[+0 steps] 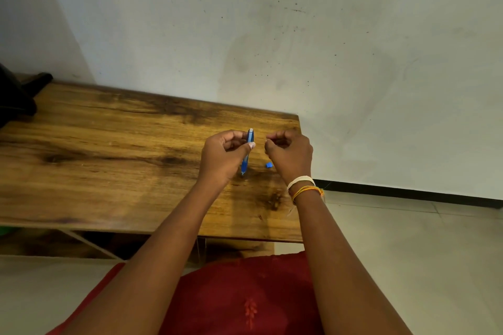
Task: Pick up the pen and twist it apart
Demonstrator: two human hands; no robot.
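Blue pen [247, 152], slim, translucent barrel w/ pale top end, held near-upright above wooden table [109, 144], tip down. Pinched by left hand [224, 155], thumb + fingers curled round it. Right hand [290, 153] just beside, fingers curled, apparently pinching sth tiny; can't tell what. Small blue cap [269, 165] on table betw. hands.

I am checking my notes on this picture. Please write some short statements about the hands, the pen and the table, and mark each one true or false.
1. The left hand holds a blue pen. True.
2. The pen lies flat on the wooden table. False: it is held nearly upright, tip down.
3. A small blue piece lies on the table near the right hand. True.
4. The right hand grips the pen. False: its curled fingers are apart from the pen; whether they pinch anything is too small to tell.
5. Thread bands are on the left wrist. False: the right wrist.
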